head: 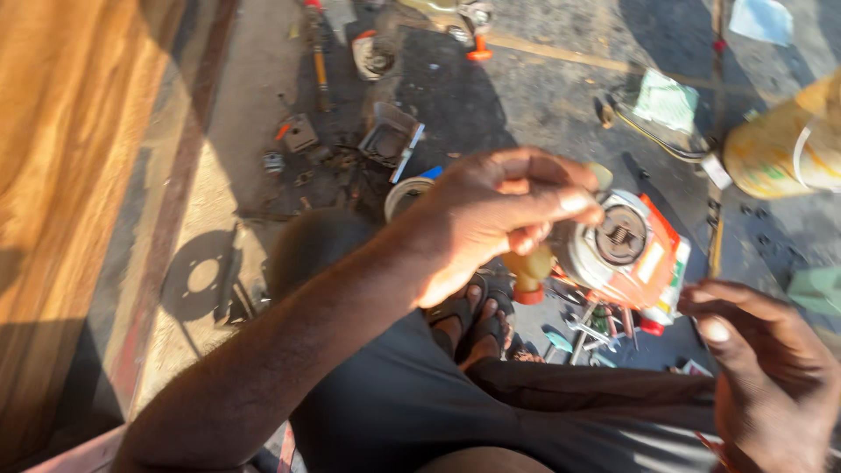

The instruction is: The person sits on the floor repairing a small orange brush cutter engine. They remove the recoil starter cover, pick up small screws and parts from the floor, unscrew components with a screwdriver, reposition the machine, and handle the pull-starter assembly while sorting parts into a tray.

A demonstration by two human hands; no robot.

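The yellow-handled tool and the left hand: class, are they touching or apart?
Touching. The head view shows the left hand closed around the yellow-handled tool, whose handle end sticks out below the curled fingers.

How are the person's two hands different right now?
The left hand is closed around a screwdriver's yellowish handle, while the right hand holds nothing, its fingers loosely curled. The left hand hangs over the orange and white engine part; the right hand sits off to its side. Both are bare and partly sunlit.
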